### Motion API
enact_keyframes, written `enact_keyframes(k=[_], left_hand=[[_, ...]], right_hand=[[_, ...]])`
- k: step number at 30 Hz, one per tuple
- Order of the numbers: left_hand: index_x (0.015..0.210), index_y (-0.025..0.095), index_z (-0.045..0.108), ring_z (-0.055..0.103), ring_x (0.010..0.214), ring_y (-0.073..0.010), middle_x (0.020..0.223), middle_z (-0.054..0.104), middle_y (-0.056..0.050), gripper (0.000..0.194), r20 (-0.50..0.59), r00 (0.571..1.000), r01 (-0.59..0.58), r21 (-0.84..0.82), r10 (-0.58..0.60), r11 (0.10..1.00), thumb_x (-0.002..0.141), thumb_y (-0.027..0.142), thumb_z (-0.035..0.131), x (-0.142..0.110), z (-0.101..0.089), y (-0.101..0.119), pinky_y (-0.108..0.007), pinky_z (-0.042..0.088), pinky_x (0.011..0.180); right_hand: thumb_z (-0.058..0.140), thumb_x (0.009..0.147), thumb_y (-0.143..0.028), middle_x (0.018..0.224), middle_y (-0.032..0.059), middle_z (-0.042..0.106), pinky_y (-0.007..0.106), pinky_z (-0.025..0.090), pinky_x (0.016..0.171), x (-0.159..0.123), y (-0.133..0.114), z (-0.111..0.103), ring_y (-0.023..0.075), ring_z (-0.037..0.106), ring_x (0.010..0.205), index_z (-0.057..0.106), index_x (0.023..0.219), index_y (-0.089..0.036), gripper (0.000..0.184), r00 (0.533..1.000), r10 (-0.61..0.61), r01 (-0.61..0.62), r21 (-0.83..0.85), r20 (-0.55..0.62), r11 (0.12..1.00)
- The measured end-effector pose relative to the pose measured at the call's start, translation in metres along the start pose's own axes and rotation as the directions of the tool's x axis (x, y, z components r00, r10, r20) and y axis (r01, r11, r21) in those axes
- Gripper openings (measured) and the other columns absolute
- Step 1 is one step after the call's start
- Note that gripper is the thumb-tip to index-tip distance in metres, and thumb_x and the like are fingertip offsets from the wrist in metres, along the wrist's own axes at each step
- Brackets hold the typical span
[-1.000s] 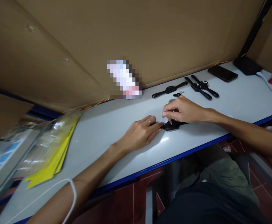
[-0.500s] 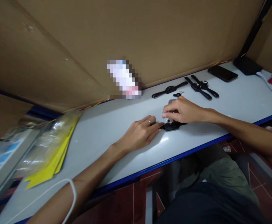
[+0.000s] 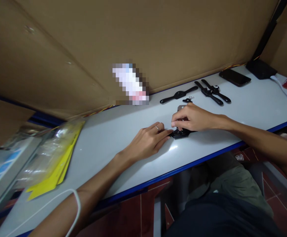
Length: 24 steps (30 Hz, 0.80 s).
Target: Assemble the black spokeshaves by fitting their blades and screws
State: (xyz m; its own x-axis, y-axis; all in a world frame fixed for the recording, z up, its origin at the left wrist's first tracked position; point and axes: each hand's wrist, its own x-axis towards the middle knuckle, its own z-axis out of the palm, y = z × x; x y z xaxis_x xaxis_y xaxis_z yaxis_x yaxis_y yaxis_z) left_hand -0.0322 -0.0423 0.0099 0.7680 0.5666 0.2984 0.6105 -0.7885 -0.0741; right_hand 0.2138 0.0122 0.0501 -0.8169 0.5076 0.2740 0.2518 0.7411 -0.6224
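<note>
A dark phone (image 3: 235, 77) lies near a black box (image 3: 261, 69).

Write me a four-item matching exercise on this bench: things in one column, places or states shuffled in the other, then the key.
Column 1
1. left hand
2. right hand
3. yellow sheets
4. dark phone

Column 2
A. beside the clear plastic
B. lying near the black box
C. over the middle of the black tool
D. wearing a ring

Pairs: 1-D, 2-C, 3-A, 4-B
</note>
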Motion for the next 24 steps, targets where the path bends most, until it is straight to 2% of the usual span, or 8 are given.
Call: enact_keyframes(k=[4, 9, 11, 16, 24], left_hand=[[0.122, 0.017, 0.067, 0.063, 0.083, -0.0176, 0.092, 0.06, -0.006, 0.033, -0.018, 1.0, -0.007, 0.006, 0.007, 1.0, 0.109, 0.029, 0.04, 0.0005, 0.0007, 0.0001, -0.027, 0.053, 0.06], [0.122, 0.016, 0.067, 0.063, 0.083, -0.017, 0.092, 0.061, -0.006, 0.034, -0.014, 1.0, -0.008, 0.009, 0.008, 1.0, 0.109, 0.029, 0.038, 0.0013, -0.0003, 0.0012, -0.027, 0.054, 0.06], [0.122, 0.016, 0.067, 0.063, 0.082, -0.0169, 0.092, 0.06, -0.006, 0.033, -0.015, 1.0, -0.009, 0.009, 0.01, 1.0, 0.109, 0.029, 0.039, 0.0011, -0.0004, 0.0011, -0.027, 0.054, 0.06], [0.125, 0.019, 0.066, 0.063, 0.083, -0.0171, 0.092, 0.061, -0.006, 0.033, -0.013, 1.0, -0.006, 0.009, 0.006, 1.0, 0.109, 0.03, 0.04, 0.0005, 0.0, 0.0001, -0.027, 0.054, 0.061], [0.124, 0.018, 0.067, 0.063, 0.083, -0.0175, 0.092, 0.061, -0.006, 0.032, -0.011, 1.0, 0.002, -0.003, -0.002, 1.0, 0.108, 0.028, 0.041, 0.0004, 0.0003, 0.0005, -0.027, 0.054, 0.06]], right_hand=[[0.055, 0.092, -0.022, 0.061, -0.0032, 0.06, 0.029, 0.03, 0.068, -0.0002, 0.0005, 0.0005, 0.0098, 0.042, 0.059, 0.068, 0.071, -0.016, 0.025, 0.999, -0.012, 0.01, -0.043, -0.048, 0.999], [0.054, 0.094, -0.025, 0.063, -0.0026, 0.058, 0.03, 0.029, 0.07, -0.0005, 0.0029, -0.0001, 0.0106, 0.041, 0.06, 0.069, 0.074, -0.015, 0.026, 0.991, -0.003, -0.009, -0.089, -0.132, 0.996], [0.053, 0.094, -0.024, 0.064, -0.0022, 0.059, 0.03, 0.03, 0.071, -0.0007, 0.0035, -0.0002, 0.0108, 0.042, 0.061, 0.07, 0.076, -0.015, 0.027, 0.994, -0.008, -0.002, -0.088, -0.113, 0.996], [0.053, 0.094, -0.021, 0.066, -0.002, 0.064, 0.028, 0.033, 0.069, -0.0002, 0.0015, -0.0001, 0.0101, 0.048, 0.061, 0.07, 0.076, -0.016, 0.025, 0.998, -0.017, 0.019, -0.026, 0.054, 0.999], [0.05, 0.096, -0.021, 0.065, -0.0018, 0.068, 0.027, 0.035, 0.066, -0.0006, -0.0016, -0.0027, 0.0098, 0.053, 0.059, 0.067, 0.076, -0.017, 0.026, 0.998, -0.007, 0.006, 0.018, 0.058, 1.0]])
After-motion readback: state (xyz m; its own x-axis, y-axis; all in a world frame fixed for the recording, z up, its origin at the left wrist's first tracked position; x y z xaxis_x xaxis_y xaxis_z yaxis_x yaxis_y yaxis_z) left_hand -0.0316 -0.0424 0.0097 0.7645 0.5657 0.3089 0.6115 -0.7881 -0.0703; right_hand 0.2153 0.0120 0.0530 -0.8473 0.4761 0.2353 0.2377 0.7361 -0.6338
